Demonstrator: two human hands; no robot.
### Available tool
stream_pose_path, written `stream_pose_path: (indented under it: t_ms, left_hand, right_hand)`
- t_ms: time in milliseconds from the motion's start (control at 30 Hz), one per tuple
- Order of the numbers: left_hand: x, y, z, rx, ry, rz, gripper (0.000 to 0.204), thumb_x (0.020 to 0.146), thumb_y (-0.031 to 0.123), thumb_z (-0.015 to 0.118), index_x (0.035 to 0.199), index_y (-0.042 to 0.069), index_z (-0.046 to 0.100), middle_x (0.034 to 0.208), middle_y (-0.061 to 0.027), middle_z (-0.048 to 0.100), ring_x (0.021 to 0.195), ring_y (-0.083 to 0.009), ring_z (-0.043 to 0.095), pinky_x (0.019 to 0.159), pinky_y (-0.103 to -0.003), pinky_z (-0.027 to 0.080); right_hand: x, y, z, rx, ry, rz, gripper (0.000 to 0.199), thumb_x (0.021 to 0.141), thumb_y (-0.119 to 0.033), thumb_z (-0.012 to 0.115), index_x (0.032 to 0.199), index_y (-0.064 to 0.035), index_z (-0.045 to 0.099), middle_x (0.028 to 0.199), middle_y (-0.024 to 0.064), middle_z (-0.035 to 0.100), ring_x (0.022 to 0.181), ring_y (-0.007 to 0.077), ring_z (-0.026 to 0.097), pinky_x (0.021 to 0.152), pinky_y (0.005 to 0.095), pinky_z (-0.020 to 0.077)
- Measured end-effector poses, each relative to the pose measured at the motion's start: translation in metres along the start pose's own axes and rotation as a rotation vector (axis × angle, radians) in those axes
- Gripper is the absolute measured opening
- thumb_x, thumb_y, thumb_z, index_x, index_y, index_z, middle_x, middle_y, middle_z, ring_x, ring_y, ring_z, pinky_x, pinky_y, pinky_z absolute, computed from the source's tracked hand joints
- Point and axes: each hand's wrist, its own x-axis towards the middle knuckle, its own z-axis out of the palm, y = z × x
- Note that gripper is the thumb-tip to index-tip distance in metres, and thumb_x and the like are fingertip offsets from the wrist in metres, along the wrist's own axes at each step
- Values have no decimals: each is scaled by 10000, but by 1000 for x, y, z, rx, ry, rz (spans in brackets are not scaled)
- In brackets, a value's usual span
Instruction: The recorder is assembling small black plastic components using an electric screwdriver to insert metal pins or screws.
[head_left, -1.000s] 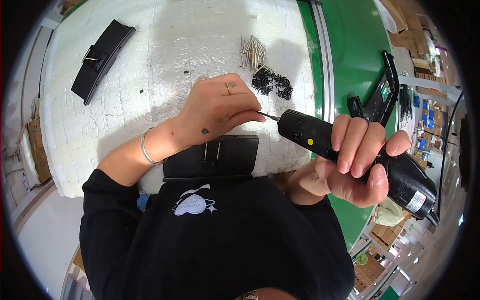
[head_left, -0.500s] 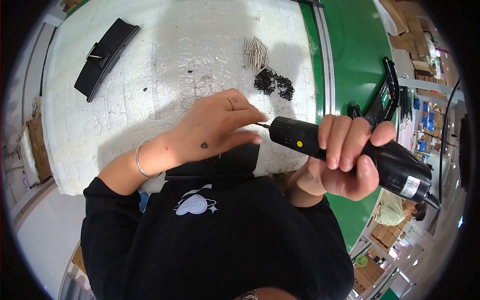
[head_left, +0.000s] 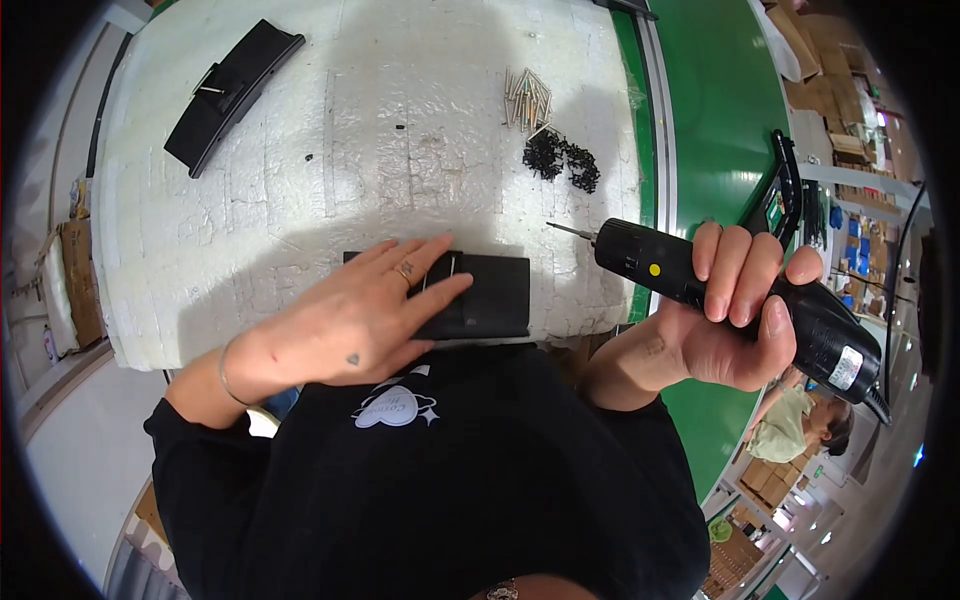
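My right hand (head_left: pixel 745 300) is wrapped around a black corded electric screwdriver (head_left: pixel 650 262), held up at the right. Its thin bit (head_left: pixel 568 229) points left over the table and touches nothing. My left hand (head_left: pixel 375 310) lies over the left part of a black rectangular plastic part (head_left: pixel 500 295) at the near table edge. Its fingers are stretched out and spread across the part, and they hide its left side. A thin light-coloured pin (head_left: pixel 453 264) shows on the part beside the fingers.
A second black part (head_left: pixel 235 97), slightly curved, lies at the far left. Metal pins (head_left: pixel 527 100) and small black screws (head_left: pixel 560 160) lie in piles at the far right of the foam-covered table (head_left: pixel 270 200). Beyond the metal rail is a green surface (head_left: pixel 700 120) with a black frame (head_left: pixel 785 190).
My left hand has moved away from the screwdriver bit, down and left onto the black part. The screwdriver has shifted right in my right hand.
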Motion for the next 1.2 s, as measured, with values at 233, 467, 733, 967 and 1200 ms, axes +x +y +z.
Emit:
stream_pose_path:
  t_ms: [233, 467, 733, 967, 1200]
  left_hand:
    - [36, -56, -55, -164, 66, -202, 243, 936, 116, 546, 1142, 47, 654, 943, -156, 686, 849, -305, 654, 778, -344, 505]
    - [35, -67, -43, -65, 227, -137, 377, 895, 182, 631, 1246, 50, 590, 977, -146, 679, 875, -297, 617, 833, -357, 479]
    - [15, -12, 1, 49, 136, -119, 840, 647, 247, 808, 1384, 85, 439, 1241, -131, 562, 1104, -323, 529, 932, -408, 455]
    - [74, -66, -22, 152, 380, 251, 287, 827, 243, 684, 1060, 77, 650, 1044, -64, 639, 913, -279, 579, 776, -373, 503]
    - [168, -124, -50, 521, 268, 206, 107, 820, 126, 649, 916, 92, 680, 876, -30, 596, 914, -213, 578, 759, -354, 519]
  right_hand:
    - [-5, -13, 8, -25, 43, -50, 277, 792, -126, 553, 1063, -70, 541, 609, -29, 450, 530, 86, 431, 617, 281, 342]
    - [-12, -16, 0, -19, 70, -93, 284, 817, -135, 506, 1090, -74, 454, 626, -8, 441, 533, 105, 442, 628, 315, 382]
    - [-2, -4, -1, -30, 16, -55, 283, 827, -131, 511, 1098, -69, 458, 631, -3, 441, 536, 111, 444, 615, 310, 373]
    - [5, -4, 6, -32, 66, -35, 257, 796, -114, 542, 1048, -66, 542, 599, -30, 427, 520, 85, 414, 602, 276, 335]
    - [-6, -16, -3, -74, 116, -68, 259, 799, -111, 532, 1053, -70, 511, 601, -28, 424, 523, 89, 415, 607, 280, 338]
